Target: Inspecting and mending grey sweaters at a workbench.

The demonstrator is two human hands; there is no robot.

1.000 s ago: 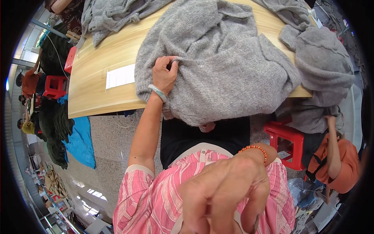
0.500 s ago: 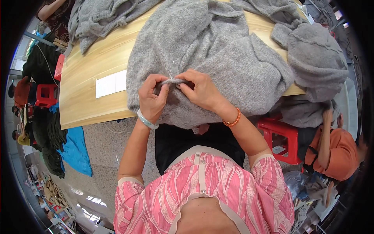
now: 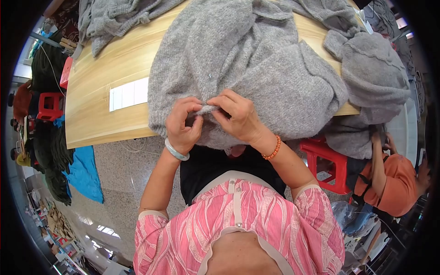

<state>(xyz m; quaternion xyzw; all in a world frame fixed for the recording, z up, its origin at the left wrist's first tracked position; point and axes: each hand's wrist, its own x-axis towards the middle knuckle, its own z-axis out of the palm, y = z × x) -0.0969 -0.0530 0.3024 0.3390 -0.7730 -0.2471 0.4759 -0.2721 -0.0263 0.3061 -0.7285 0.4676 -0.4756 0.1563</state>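
Grey knit sweater (image 3: 284, 87), heaped in folds on the bench (image 3: 85, 117) and draped over its near edge; pinched at the near side in the grip of left hand (image 3: 184, 126) and right hand (image 3: 238, 118), close together. White paper strip (image 3: 129, 95) just left.

My left hand (image 3: 183, 126) and right hand (image 3: 239, 117) each pinch a gathered fold of a grey knit garment (image 3: 284, 91), fingertips close together. The garment lies rumpled on a wood-grain table (image 3: 91, 119), its lower part at the near edge, above my lap. A pale bangle (image 3: 175, 151) circles my left wrist; an orange bead bracelet (image 3: 273, 149), my right. A white paper strip (image 3: 129, 94) lies flat, left of the garment. To my right, a red stool (image 3: 334, 167) stands near a co-worker in an orange top (image 3: 398, 185).
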